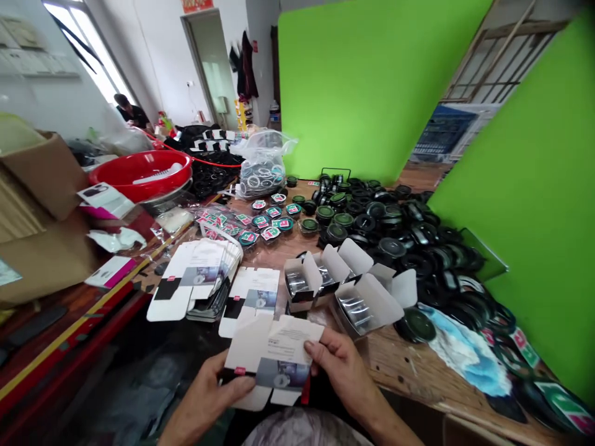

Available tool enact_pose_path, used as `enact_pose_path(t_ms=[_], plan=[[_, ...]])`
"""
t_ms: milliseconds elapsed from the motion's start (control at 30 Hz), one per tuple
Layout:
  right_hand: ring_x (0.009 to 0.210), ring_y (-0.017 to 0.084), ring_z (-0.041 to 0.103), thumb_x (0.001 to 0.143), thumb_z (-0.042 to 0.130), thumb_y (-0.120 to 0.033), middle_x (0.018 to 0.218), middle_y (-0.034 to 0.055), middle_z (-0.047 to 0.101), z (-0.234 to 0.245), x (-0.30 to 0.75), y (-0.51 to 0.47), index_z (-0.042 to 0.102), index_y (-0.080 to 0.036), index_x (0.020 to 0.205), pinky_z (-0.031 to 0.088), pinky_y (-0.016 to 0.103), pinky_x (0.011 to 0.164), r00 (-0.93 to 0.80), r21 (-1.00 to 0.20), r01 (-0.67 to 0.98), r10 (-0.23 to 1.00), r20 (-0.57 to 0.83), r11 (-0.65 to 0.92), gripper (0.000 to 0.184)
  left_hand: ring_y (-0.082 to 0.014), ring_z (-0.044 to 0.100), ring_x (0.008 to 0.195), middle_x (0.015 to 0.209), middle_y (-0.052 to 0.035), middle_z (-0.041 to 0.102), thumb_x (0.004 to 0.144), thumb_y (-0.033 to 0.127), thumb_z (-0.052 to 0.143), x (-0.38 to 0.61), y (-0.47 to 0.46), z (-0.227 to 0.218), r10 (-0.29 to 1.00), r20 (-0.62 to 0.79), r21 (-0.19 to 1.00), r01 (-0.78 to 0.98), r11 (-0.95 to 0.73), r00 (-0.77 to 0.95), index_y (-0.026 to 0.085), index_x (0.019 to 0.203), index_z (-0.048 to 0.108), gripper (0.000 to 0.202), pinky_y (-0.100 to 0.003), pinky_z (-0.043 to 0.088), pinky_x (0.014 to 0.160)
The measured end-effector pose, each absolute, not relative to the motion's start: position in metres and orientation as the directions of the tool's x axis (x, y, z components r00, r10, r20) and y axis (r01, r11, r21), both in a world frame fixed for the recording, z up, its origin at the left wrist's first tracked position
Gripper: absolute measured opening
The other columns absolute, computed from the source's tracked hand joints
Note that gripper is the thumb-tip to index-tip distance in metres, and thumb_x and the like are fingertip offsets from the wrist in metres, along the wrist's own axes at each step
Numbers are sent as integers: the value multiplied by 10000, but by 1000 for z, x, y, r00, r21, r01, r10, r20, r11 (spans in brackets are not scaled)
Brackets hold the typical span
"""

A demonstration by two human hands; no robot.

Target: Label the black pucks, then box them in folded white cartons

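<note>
- Green panels (362,80) screened the back and right of a wooden table (395,368).
- Dark round parts (390,248) lay heaped across the table's right side, filling most of it.
- Stacked flat cartons (204,254) stood front left, and open boxes (302,279) with shiny contents right of centre; with a loose carton (253,291) between, they crowded the space ahead of the hands.
- White printed card formed the held carton (264,353), unfolded, at the table's near edge above the person's lap. It looked light and fairly stiff, likely to bend at its creases, perhaps slippery on its face. Opposite side edges seemed the safest hold, clear of the thin flaps.
- Left hand (218,390): thumb pinched the lower left edge, fingers mostly hidden beneath.
- Right hand (341,359): thumb pressed the upper right face, fingers curled behind, pinching that edge.
</note>
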State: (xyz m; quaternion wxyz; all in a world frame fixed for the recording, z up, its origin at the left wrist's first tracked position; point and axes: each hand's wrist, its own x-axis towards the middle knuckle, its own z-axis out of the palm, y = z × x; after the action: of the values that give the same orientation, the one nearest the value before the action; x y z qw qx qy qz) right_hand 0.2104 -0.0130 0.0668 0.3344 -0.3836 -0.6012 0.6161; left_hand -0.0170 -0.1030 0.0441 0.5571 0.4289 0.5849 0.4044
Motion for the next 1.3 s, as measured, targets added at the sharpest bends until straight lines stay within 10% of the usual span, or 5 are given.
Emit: enact_pose_path(t_ms=[200,300,700,1000,1300], plan=[[1121,296,490,866,538,-287,1273,165,530,67,208,-26,485,-155,1291,421,448,881,-249,-442,659,731,635,609,448,-87,389,541,563,20,507,744,465,652,5,-97,56,900,-422,906,22,423,105,119,690,659,351,-196,315,507],[1166,323,416,853,571,-298,1277,170,514,79,196,-29,507,-139,1229,365,495,903,-406,-270,689,667,625,672,414,-120,447,586,626,3,557,688,490,693,15,-106,53,900,-436,896,85,435,-9,136,711,674,356,-211,358,524],[659,88,569,925,442,-278,722,-13,609,87,185,-50,474,-206,752,428,189,621,-644,-897,-87,662,382,433,190,-361,572,1010,956,-114,652,451,633,757,7,-107,52,907,-152,983,-37,181,392,190,1137,635,825,-504,421,936],[748,125,569,818,546,-205,976,61,623,55,182,-23,581,-188,955,451,225,621,-368,-927,89,877,309,364,142,-227,656,811,946,-81,707,483,358,847,-3,-99,50,825,-402,915,-211,343,-398,156,1193,523,807,-327,528,742],[1246,250,441,853,523,-415,1335,129,501,14,175,-49,453,-161,1338,329,411,1064,-424,-970,208,905,24,124,552,-215,648,801,917,-84,717,504,345,836,38,-120,18,824,-367,930,-202,308,-432,134,1015,630,589,-290,519,723]])
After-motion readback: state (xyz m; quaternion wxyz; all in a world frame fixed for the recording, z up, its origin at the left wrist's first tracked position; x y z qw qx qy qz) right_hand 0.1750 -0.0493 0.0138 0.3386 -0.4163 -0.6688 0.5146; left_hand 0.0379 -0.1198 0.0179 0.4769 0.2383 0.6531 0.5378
